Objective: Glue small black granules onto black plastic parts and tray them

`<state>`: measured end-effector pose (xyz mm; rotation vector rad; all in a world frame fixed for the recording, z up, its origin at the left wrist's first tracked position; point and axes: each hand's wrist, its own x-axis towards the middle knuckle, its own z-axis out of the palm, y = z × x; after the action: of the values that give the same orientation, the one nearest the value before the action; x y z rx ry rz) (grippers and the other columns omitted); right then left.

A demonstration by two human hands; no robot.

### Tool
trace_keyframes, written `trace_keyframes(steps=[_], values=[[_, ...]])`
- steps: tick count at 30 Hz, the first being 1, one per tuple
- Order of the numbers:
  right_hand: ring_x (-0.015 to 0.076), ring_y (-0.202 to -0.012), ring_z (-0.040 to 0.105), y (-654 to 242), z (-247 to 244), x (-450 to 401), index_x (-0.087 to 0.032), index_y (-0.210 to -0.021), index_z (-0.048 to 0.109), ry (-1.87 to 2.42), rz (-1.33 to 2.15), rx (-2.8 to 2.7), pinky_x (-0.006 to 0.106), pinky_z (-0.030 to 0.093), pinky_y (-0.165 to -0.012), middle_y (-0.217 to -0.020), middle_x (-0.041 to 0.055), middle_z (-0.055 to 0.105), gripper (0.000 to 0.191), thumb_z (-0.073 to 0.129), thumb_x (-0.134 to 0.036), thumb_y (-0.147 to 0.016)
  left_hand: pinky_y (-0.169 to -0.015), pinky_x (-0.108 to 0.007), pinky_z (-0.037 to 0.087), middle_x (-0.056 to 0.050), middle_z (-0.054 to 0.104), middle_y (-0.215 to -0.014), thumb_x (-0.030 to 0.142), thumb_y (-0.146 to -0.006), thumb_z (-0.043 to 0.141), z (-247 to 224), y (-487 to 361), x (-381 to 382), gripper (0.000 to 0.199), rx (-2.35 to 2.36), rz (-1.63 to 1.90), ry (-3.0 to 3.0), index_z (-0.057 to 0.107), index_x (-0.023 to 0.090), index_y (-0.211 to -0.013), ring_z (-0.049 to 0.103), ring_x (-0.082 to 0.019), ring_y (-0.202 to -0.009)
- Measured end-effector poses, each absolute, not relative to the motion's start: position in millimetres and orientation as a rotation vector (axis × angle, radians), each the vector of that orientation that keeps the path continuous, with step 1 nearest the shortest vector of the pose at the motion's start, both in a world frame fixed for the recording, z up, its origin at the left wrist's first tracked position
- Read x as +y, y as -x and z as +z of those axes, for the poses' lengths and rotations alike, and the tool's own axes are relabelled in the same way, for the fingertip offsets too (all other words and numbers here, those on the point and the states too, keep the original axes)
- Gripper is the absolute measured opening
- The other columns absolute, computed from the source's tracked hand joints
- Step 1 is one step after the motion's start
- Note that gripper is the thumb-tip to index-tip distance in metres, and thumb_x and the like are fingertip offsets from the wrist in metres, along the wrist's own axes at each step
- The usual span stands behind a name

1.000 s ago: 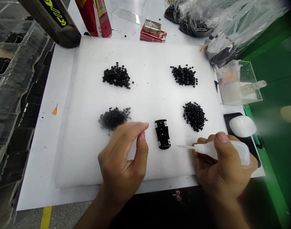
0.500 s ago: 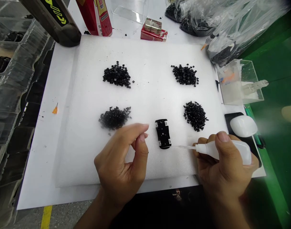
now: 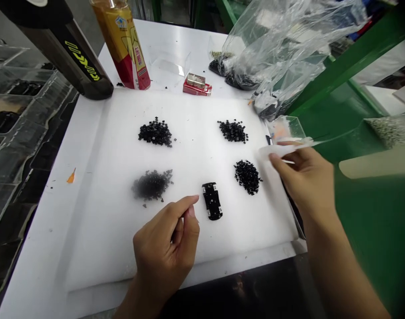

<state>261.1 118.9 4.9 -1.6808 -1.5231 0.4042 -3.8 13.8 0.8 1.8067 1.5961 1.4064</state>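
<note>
A white squeeze bottle with a thin tip [image 3: 268, 153] is in my right hand [image 3: 304, 170], fingers closed around it, over the right edge of the foam sheet. Its tip points to the right, and motion blurs it. My left hand [image 3: 171, 239] is held in a pinch, thumb and index finger close together, left of the small black car-shaped plate [image 3: 212, 201]. Whatever may be between those fingertips is too small to see. The black plate lies flat on the white foam sheet [image 3: 189, 248], touched by neither hand.
Piles of tiny black pieces [image 3: 155, 133] lie around the sheet. A clear plastic box [image 3: 297, 127] stands by my right hand, near plastic bags [image 3: 275, 48]. A dark bottle [image 3: 86, 66], a red-gold drink bottle [image 3: 136, 71] and a lighter on a red box [image 3: 197, 91] line the back.
My right hand has carried the squeeze bottle from beside the black plate to the right and farther back, turning its tip rightward. My left hand keeps its pinch. The view has tilted up.
</note>
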Motion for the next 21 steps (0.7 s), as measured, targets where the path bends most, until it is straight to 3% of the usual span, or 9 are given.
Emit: trace_keyframes(steps=[2,6,11,15,21], values=[[0.0243,-0.079,0.074,-260,3,121,-0.023,-0.112,0.073,1.795,0.38,-1.598,0.04,0.062,-0.074,-0.098,0.0066,0.076,0.038,0.078,-0.048,-0.085,-0.043,-0.018,0.039,0.005,0.067,-0.069,0.009,-0.096,0.061,0,4,13,0.024,1.597,1.405,-1.81,0.072,0.018,-0.114,0.047,-0.003,-0.047],[0.0243,-0.089,0.075,-254,8,100,-0.024,-0.126,0.065,1.83,0.297,-1.631,0.038,0.062,-0.079,-0.106,0.0054,0.077,0.044,0.075,-0.047,-0.09,-0.044,-0.019,0.039,0.005,0.066,-0.07,0.01,-0.097,0.061,0,5,13,0.023,1.608,1.386,-1.803,0.072,0.019,-0.115,0.045,-0.003,-0.047],[0.0148,-0.075,0.07,-255,16,55,-0.026,-0.102,0.07,1.666,0.242,-1.97,0.027,0.058,-0.067,-0.095,-0.0011,0.074,0.007,0.065,-0.03,-0.1,-0.043,-0.018,0.038,0.006,0.065,-0.068,0.012,-0.097,0.06,-1,5,13,0.022,1.602,1.383,-1.823,0.072,0.02,-0.114,0.04,-0.002,-0.044],[0.0157,-0.089,0.068,-254,12,45,-0.023,-0.107,0.068,1.466,0.267,-2.183,0.028,0.058,-0.076,-0.104,0.0037,0.069,0.012,0.058,-0.018,-0.102,-0.041,-0.017,0.038,0.005,0.067,-0.07,0.012,-0.098,0.06,-2,5,13,0.023,1.572,1.389,-1.851,0.072,0.02,-0.115,0.041,-0.002,-0.044],[0.0205,-0.089,0.066,-258,12,56,-0.019,-0.107,0.063,1.434,0.197,-2.387,0.033,0.057,-0.073,-0.104,0.0081,0.065,0.008,0.056,-0.02,-0.104,-0.042,-0.016,0.039,0.006,0.066,-0.069,0.012,-0.098,0.06,1,5,14,0.022,1.587,1.372,-1.837,0.072,0.02,-0.115,0.044,-0.002,-0.045]])
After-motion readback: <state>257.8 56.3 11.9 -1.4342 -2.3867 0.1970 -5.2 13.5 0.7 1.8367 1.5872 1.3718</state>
